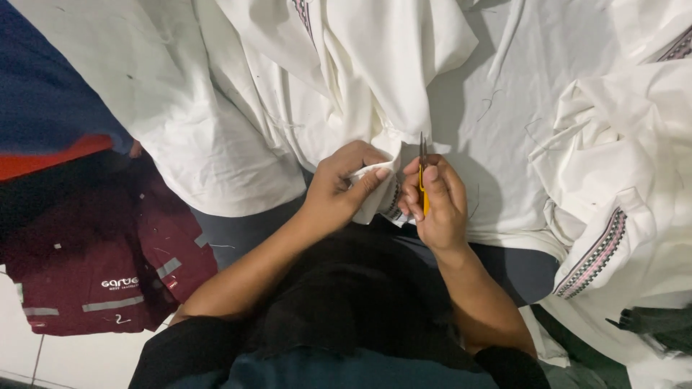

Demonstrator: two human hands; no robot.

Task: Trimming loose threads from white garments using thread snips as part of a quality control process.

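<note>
Pinching a folded white cotton cloth edge (375,189), the left hand (342,191) is gripping beside the right hand (436,202), which is clasping yellow-handled metal thread snips (423,176).

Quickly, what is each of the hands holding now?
Left hand: closed, pinching the white fabric edge.
Right hand: closed, holding the yellow-handled thread snips.

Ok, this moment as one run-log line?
left hand: pinching white garment edge | right hand: gripping yellow thread snips, blades up at cloth
</note>
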